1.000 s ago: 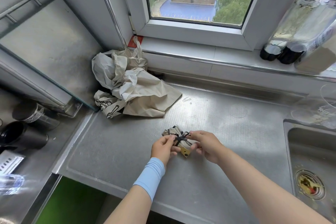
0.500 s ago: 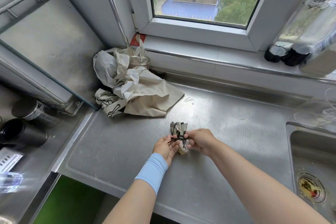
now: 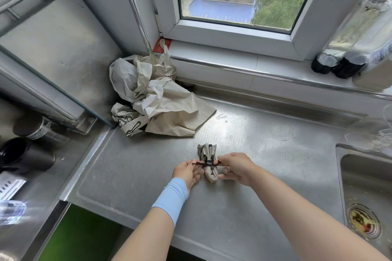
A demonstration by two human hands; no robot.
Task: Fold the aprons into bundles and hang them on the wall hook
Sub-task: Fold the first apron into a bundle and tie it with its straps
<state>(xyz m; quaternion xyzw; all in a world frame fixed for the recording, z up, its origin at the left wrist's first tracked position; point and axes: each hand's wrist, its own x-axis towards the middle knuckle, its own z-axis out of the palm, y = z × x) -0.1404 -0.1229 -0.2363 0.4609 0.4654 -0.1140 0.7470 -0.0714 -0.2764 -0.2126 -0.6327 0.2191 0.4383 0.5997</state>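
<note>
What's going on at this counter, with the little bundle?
A person is tying a folded apron bundle on the steel counter. The left hand and the right hand each pinch an end of the dark cord wrapped around it, drawn out sideways. A heap of unfolded aprons lies in the corner below the window. Nothing is hung yet, and no hook is in view.

Forearms extended; left hand (image 3: 186,172) and right hand (image 3: 235,167) sit close, each pinching the cord (image 3: 199,163)
</note>
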